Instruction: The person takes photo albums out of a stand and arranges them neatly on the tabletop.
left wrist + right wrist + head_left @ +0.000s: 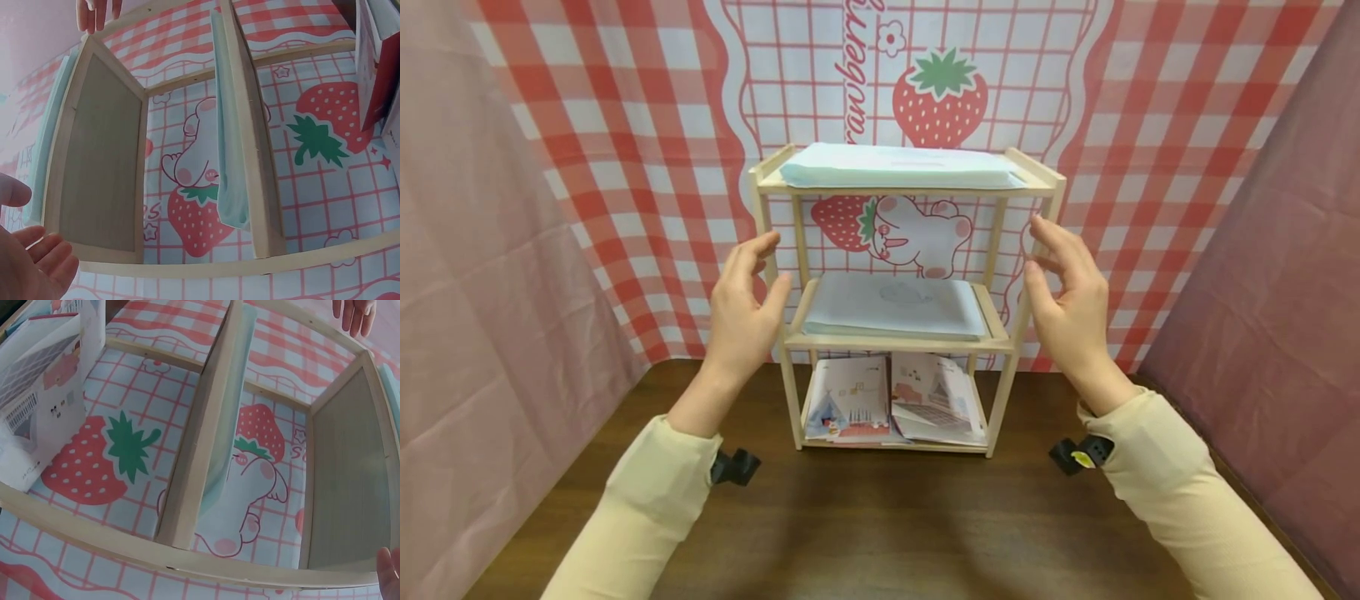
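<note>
A small three-tier wooden shelf rack (898,343) stands upright between both hands. My left hand (745,304) is raised beside its left post, fingers loosely bent and thumb apart, with nothing held. On the other side my right hand (1071,304) mirrors it, fingertips right at the right post and palm empty. A pale blue-edged stack of paper (898,167) lies on the top tier, and a similar stack (895,307) with a faint grey print lies on the middle one. Printed booklets (848,398) fill the bottom tier in two side-by-side piles.
Under the rack is a dark brown wooden table (880,525). A red-and-white checked cloth (647,125) with strawberry prints hangs close behind. Pink curtains (497,250) close in the left and right sides.
</note>
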The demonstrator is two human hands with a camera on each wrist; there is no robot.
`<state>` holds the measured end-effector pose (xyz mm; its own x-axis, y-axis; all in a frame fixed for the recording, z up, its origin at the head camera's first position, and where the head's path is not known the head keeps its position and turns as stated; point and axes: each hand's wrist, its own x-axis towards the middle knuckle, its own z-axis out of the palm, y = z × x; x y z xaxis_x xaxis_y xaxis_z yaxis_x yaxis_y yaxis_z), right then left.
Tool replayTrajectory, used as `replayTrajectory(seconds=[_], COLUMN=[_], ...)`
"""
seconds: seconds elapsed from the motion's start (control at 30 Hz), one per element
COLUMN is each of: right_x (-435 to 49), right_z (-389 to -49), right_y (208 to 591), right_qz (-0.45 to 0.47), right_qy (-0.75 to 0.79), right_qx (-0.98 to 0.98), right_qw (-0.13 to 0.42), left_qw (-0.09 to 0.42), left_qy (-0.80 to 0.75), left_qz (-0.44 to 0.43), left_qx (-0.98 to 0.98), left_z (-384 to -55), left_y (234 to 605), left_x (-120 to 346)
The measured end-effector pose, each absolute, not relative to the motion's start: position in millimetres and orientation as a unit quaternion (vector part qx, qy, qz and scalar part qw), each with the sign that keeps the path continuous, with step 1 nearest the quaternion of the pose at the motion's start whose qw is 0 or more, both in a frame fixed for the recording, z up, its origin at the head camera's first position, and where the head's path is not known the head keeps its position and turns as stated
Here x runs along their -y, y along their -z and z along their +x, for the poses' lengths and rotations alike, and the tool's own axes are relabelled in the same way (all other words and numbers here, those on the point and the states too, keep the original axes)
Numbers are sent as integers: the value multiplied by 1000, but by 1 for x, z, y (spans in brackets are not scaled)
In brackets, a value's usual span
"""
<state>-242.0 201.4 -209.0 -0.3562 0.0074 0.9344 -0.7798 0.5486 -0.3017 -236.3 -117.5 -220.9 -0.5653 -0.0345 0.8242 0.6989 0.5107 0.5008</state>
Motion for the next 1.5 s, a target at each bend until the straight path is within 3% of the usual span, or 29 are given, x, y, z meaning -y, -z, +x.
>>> replayTrajectory(seconds=[0.27,1.0,1.2,1.5], right_x=[-185,-193,-175,-166], right_z=[-220,-249,-235,-223], right_y=[190,193,181,170], right_qz=[268,290,289,284], right_qy=[-399,-386,-432,-467], right_qx=[718,726,712,706], right_qw=[503,489,471,450], left_qw=[414,383,374,370], left_qy=[442,477,496,518], left_qz=[-217,-238,-230,-228], left_qx=[766,755,749,737], left_z=[-238,-236,-213,-213], left_y=[212,193,177,168], left_x=[115,106,95,87])
